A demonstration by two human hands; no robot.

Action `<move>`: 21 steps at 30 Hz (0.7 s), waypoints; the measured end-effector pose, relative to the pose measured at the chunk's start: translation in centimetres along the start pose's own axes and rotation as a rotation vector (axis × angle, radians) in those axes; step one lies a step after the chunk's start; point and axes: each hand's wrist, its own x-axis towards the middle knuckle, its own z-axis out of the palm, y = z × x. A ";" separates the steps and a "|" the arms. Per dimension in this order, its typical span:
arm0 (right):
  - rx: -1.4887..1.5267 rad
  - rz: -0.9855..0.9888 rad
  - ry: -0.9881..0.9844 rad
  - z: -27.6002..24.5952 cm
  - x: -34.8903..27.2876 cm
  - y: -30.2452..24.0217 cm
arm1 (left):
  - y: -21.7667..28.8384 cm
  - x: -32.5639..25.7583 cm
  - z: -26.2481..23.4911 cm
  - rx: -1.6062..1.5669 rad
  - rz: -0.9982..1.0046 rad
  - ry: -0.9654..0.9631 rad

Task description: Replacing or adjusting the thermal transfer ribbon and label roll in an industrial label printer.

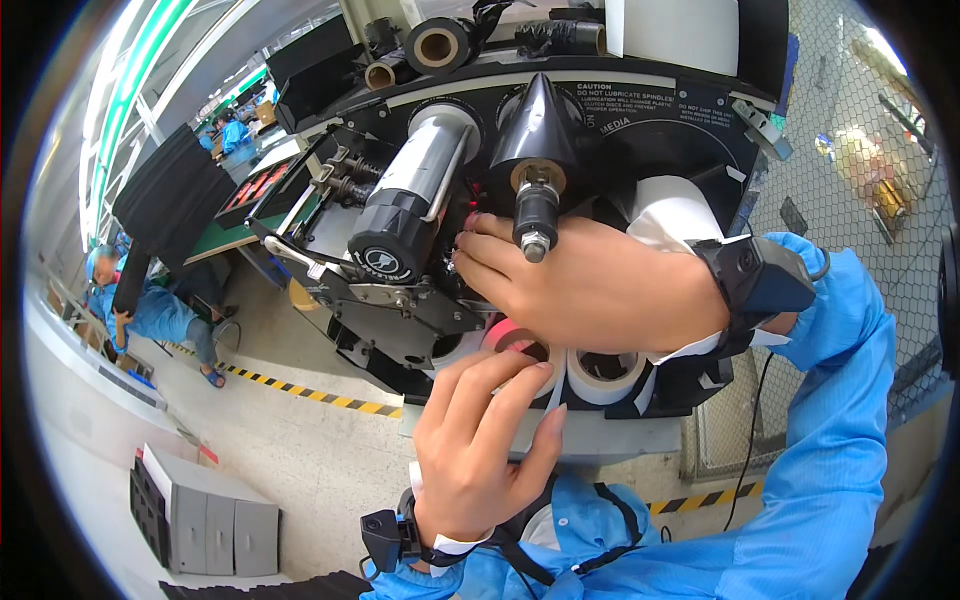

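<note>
The open black machine holds a silver roller at left, a black cone right of it, and, on the near side, a pink-rimmed roll left of a white roll. At the pink-rimmed roll, the left hand's grip is half open, thumb apart. The right hand reaches left beneath the cone; whether its grip has anything cannot be told. Far left, a dark tray contains red items.
</note>
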 end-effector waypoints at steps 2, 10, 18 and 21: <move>0.095 0.034 0.002 0.0 0.1 0.2 | 0.0 -0.1 0.0 -0.003 0.001 -0.003; 0.107 -0.061 -0.005 0.6 0.2 0.4 | -0.1 -0.5 -0.1 -0.009 -0.002 -0.051; 0.199 -0.028 0.204 1.2 0.4 0.5 | -0.2 -0.8 0.0 -0.057 -0.020 -0.074; 0.310 -0.006 0.138 1.2 0.8 0.8 | -0.3 -1.0 0.1 -0.068 -0.023 -0.085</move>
